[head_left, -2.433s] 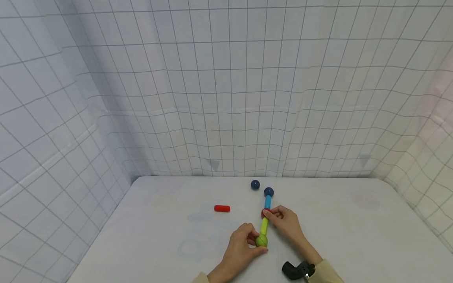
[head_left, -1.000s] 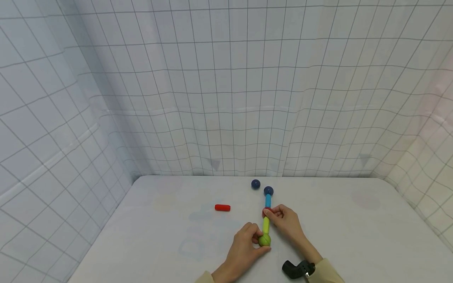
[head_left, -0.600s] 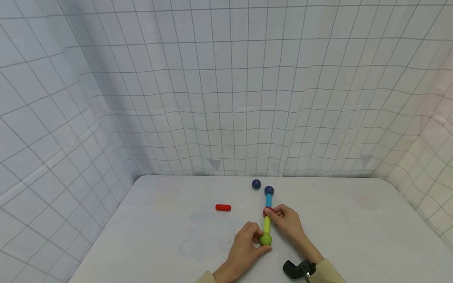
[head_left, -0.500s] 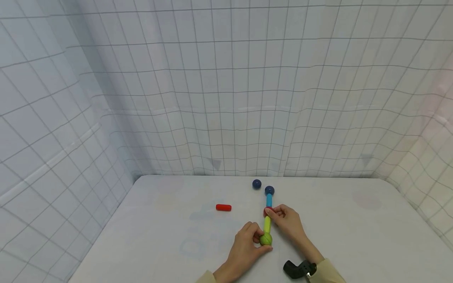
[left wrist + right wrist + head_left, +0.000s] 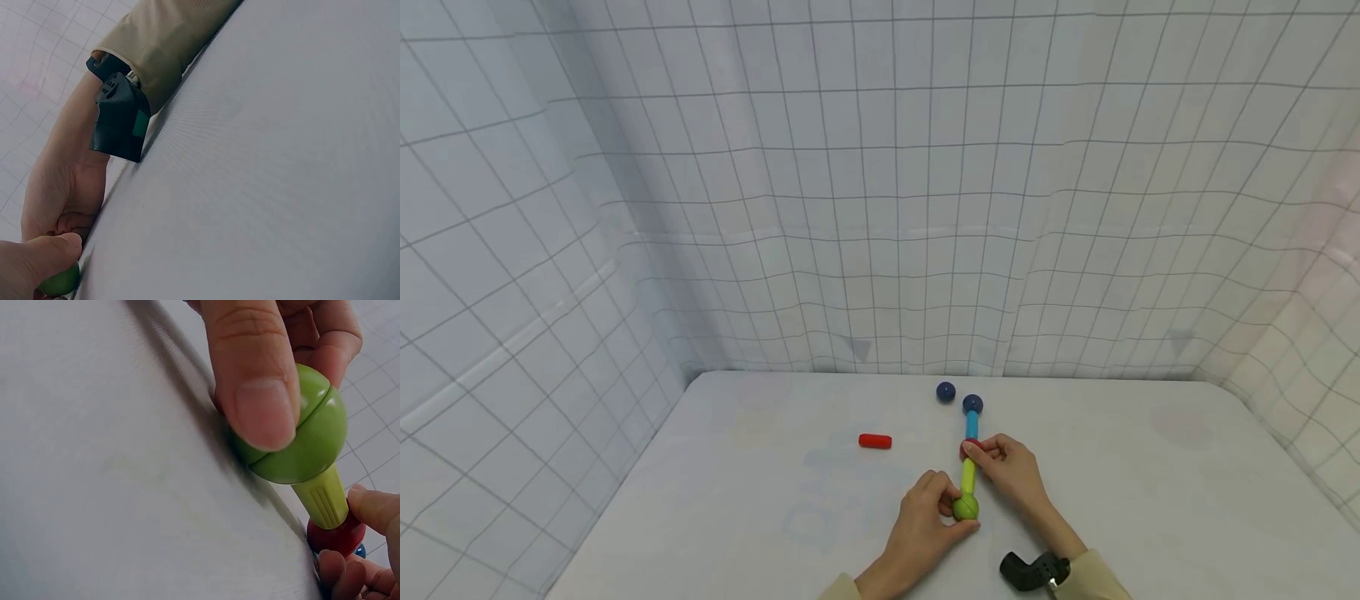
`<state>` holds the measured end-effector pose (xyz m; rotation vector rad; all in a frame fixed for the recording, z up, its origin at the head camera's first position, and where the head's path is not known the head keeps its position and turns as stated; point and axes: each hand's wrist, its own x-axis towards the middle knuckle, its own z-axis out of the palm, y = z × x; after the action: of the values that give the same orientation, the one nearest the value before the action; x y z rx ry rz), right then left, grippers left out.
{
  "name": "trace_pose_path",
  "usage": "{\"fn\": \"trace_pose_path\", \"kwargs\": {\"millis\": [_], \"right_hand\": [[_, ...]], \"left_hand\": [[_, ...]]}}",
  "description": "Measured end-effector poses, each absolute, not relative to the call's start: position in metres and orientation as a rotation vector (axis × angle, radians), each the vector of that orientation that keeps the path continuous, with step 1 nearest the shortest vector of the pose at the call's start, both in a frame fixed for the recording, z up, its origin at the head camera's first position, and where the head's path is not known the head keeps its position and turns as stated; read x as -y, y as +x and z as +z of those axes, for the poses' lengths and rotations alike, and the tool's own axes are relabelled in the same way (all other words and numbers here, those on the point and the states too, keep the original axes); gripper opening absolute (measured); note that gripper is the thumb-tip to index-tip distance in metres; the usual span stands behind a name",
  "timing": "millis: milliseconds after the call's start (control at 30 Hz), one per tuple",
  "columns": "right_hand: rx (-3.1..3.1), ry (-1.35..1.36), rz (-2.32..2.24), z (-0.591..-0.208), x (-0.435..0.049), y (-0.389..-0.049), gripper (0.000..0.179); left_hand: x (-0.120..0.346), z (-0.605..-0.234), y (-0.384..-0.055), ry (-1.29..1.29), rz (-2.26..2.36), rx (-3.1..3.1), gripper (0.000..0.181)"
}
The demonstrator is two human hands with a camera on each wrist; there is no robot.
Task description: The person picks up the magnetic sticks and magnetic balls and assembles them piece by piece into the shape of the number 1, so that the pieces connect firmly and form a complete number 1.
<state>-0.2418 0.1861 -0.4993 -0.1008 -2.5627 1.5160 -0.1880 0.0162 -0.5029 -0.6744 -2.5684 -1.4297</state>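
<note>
A chain of toy pieces lies on the white table, running away from me. At its near end is a green ball (image 5: 966, 507), which my left hand (image 5: 917, 527) pinches between thumb and fingers. A yellow-green rod (image 5: 968, 477) joins it to a red ball (image 5: 336, 539). My right hand (image 5: 1013, 473) grips that red ball, its fingers covering part of it in the head view. Beyond, a light blue rod (image 5: 972, 425) leads to a dark blue ball (image 5: 973, 405) at the far end. The left wrist view shows the green ball mostly hidden by the left thumb.
Left of the chain lies a loose red rod (image 5: 876, 441). A second dark blue ball (image 5: 946, 392) sits near the table's back edge. A black wrist camera (image 5: 1033, 572) is strapped on the right wrist. White gridded curtains (image 5: 880, 250) enclose the back and sides.
The green ball and my left hand have shifted slightly right, bringing the yellow-green rod straighter in line with the blue one. Both hands keep their grips. The loose pieces stay put.
</note>
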Motion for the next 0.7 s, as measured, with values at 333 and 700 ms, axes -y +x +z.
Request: {"fn": "trace_pose_path", "kwargs": {"millis": [333,700], "right_hand": [[2.574,-0.126,1.525,-0.4991,-0.1847,-0.2423,0.028],[2.577,-0.132,1.549,-0.4981,-0.1871,-0.2438,0.03]], "left_hand": [[-0.0179,-0.5022,-0.1868,-0.672,-1.439,2.574,0.035],[-0.0186,-0.5006,-0.1875,-0.64,-1.483,2.597,0.034]]}}
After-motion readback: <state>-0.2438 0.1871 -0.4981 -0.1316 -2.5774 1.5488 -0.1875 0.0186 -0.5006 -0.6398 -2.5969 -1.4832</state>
